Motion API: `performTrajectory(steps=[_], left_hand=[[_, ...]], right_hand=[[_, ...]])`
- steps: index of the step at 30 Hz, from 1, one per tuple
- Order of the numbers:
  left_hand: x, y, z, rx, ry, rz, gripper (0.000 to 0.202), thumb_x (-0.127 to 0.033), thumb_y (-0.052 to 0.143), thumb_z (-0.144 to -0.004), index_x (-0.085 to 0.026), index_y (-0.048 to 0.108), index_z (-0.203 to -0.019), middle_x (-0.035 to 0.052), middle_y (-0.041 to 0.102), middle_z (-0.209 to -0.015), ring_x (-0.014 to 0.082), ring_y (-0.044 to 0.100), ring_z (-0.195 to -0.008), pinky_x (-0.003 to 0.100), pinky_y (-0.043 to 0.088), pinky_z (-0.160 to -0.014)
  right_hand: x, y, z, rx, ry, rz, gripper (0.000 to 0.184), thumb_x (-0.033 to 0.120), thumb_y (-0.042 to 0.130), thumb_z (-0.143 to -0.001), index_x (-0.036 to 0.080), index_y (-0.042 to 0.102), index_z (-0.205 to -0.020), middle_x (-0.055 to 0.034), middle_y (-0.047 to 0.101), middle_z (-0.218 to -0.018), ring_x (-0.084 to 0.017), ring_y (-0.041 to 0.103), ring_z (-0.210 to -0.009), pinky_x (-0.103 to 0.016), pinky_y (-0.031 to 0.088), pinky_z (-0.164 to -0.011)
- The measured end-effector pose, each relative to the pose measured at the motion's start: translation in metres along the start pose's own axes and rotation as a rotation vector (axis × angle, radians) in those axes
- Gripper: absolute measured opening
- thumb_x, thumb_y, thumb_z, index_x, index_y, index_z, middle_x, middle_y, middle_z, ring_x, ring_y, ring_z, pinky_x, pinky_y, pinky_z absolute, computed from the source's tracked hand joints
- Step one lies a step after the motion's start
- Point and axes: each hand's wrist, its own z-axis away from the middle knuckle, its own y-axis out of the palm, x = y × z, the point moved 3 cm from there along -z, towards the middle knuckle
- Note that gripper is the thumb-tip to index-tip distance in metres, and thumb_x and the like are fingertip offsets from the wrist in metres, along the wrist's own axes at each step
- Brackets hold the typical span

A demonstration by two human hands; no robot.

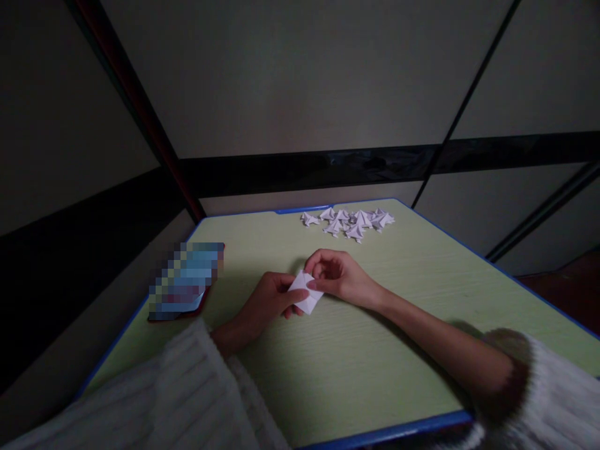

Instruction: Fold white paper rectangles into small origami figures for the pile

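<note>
Between my two hands, over the middle of the table, is a small white folded paper (pixel 309 304) with crease lines across its face. My left hand (pixel 272 301) grips its left side, thumb on top and fingers curled underneath. On the upper right part, my right hand (pixel 338 275) pinches the paper, thumb on its face and index finger bent behind the far corner. Farther back on the table lies a group of several white folded paper figures (pixel 356 220), small and pointed, some overlapping.
The pale green table (pixel 403 369) has a blue rim. At its left side lies a flat object with a dark red edge (pixel 206 300), its upper face blurred by pixels. Cabinet-like panels (pixel 309 81) with a black band (pixel 300 169) stand close behind the table.
</note>
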Motion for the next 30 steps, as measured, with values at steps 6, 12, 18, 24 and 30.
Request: performTrajectory(steps=[6,12,18,24,30], left_hand=[[0.000,0.000,0.000,-0.003,-0.009,-0.010,0.016,-0.025,0.055,-0.061,-0.011,0.057,-0.055,-0.0039,0.048,-0.042,0.0052,0.037,-0.036,0.017,0.026,-0.036],[0.002,0.000,-0.001,0.026,0.001,-0.037,0.016,-0.024,0.053,-0.063,-0.011,0.055,-0.056,-0.0049,0.046,-0.042,0.0041,0.034,-0.035,0.017,0.022,-0.034],[0.003,-0.001,-0.001,0.089,-0.009,-0.020,0.016,-0.024,0.052,-0.064,-0.009,0.057,-0.059,-0.0054,0.045,-0.042,0.0035,0.033,-0.035,0.016,0.021,-0.035],[0.006,-0.001,-0.003,0.169,-0.037,0.087,0.014,-0.023,0.056,-0.063,-0.009,0.058,-0.061,-0.0055,0.045,-0.042,0.0027,0.033,-0.036,0.015,0.020,-0.034],[0.014,-0.002,-0.005,0.222,-0.072,0.177,0.014,-0.023,0.059,-0.060,-0.009,0.059,-0.062,-0.0050,0.047,-0.044,0.0023,0.034,-0.036,0.015,0.021,-0.033]], right_hand=[[0.002,0.000,0.000,-0.026,-0.016,-0.016,0.022,0.011,0.061,-0.057,0.014,0.047,-0.073,0.0058,0.046,-0.054,-0.004,0.040,-0.047,-0.018,0.031,-0.044],[-0.001,-0.001,0.000,0.008,0.004,0.010,0.018,0.010,0.060,-0.059,0.013,0.048,-0.072,0.0061,0.045,-0.051,-0.004,0.039,-0.045,-0.018,0.030,-0.044],[0.001,-0.003,0.001,0.111,-0.065,0.037,0.004,0.010,0.060,-0.060,0.011,0.057,-0.062,0.0001,0.050,-0.070,-0.006,0.046,-0.056,-0.021,0.036,-0.051],[0.005,-0.010,0.002,0.206,-0.126,0.074,0.007,0.008,0.060,-0.062,0.012,0.065,-0.065,-0.0029,0.052,-0.080,-0.008,0.051,-0.066,-0.022,0.040,-0.060],[0.004,-0.014,0.002,0.247,-0.157,0.052,0.010,0.003,0.058,-0.063,0.011,0.064,-0.062,-0.0037,0.054,-0.081,-0.007,0.051,-0.066,-0.020,0.039,-0.059]])
